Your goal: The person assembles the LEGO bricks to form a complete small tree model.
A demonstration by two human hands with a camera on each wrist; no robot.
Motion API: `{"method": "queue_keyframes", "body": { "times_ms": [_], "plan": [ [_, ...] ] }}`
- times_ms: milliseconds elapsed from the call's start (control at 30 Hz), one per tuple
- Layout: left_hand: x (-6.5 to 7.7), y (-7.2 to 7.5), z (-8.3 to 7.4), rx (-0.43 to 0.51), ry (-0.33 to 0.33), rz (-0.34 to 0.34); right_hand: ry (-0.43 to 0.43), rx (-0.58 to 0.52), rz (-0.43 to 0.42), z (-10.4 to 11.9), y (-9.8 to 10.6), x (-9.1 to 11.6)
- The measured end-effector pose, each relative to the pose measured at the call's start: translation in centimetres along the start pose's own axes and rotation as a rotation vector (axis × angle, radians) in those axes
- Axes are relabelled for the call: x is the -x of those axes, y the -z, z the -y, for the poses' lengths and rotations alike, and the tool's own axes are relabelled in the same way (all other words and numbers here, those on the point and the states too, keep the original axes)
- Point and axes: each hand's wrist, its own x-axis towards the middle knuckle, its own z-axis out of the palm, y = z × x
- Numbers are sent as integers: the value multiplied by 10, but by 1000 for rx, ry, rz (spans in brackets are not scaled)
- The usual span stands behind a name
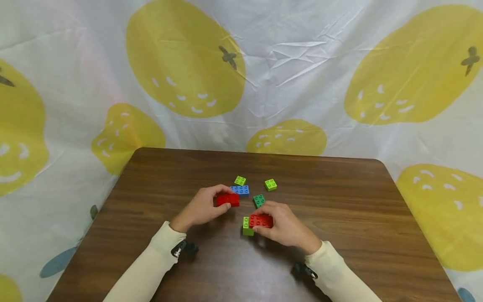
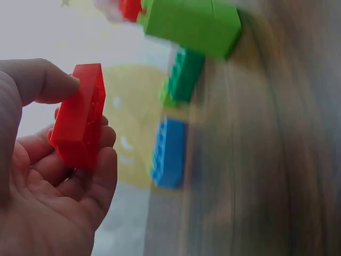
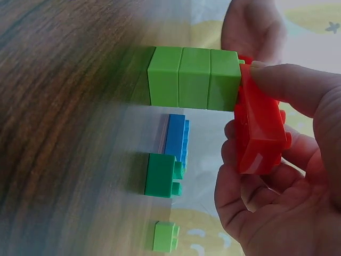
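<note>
In the head view my left hand grips a red toy building brick above the table. The left wrist view shows this brick between thumb and curled fingers. My right hand pinches a second red brick at the top of a light green stack. Three light green bricks make up the stack, seen in the right wrist view. This red brick overlaps part of the stack's top and juts out to the right. Whether it is fully pressed down, I cannot tell.
Beyond the hands lie a blue brick, a dark green brick and two small light green bricks, one at the left and one at the right. A patterned cloth hangs behind the brown table.
</note>
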Motion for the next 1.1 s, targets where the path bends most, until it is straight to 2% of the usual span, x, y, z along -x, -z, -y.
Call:
{"method": "queue_keyframes", "body": {
  "times_ms": [167, 367, 567, 833, 1000, 1100],
  "plan": [
    [9, -7, -16, 45, -52, 58, -5, -8, -1, 0, 0, 1],
    [16, -16, -21, 51, -99, 87, 2, -18, -1, -1, -2, 0],
    [18, -25, -18, 47, -141, 87, 7, -8, -10, -1, -1, -1],
    [20, -32, -16, 40, -103, 63, -2, -6, 4, 0, -1, -1],
    [21, -37, -15, 36, -124, 23, 3, -12, 8, 0, -3, -1],
    [20, -39, -16, 29, -135, 22, 1, -17, 12, -1, -2, 0]
  ]
}}
